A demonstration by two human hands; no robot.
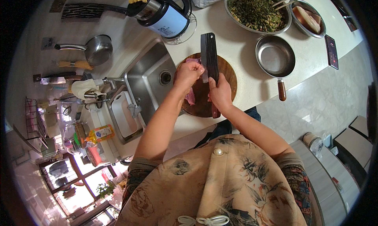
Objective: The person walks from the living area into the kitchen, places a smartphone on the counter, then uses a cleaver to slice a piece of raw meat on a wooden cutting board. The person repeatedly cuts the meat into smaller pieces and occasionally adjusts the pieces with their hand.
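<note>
My right hand (221, 91) grips a cleaver (211, 53) by its wooden handle, whose end shows below the palm. The dark, wide blade points away from me over a round wooden cutting board (229, 78). My left hand (189, 74) is just left of the blade, with fingertips pinched together at its edge. Whether they touch the steel or hold a scrap cannot be made out. Pink raw meat (190, 97) lies on the board's left side, partly hidden by my left wrist. More meat (193, 60) shows beyond that hand.
Left of the board is a steel sink (150, 75). An electric kettle (168, 19) stands beyond. At right sit a saucepan (276, 56), a bowl of chopped filling (257, 12) with chopsticks, a bowl of pale meat (307, 19), and a phone (332, 52) by the counter edge.
</note>
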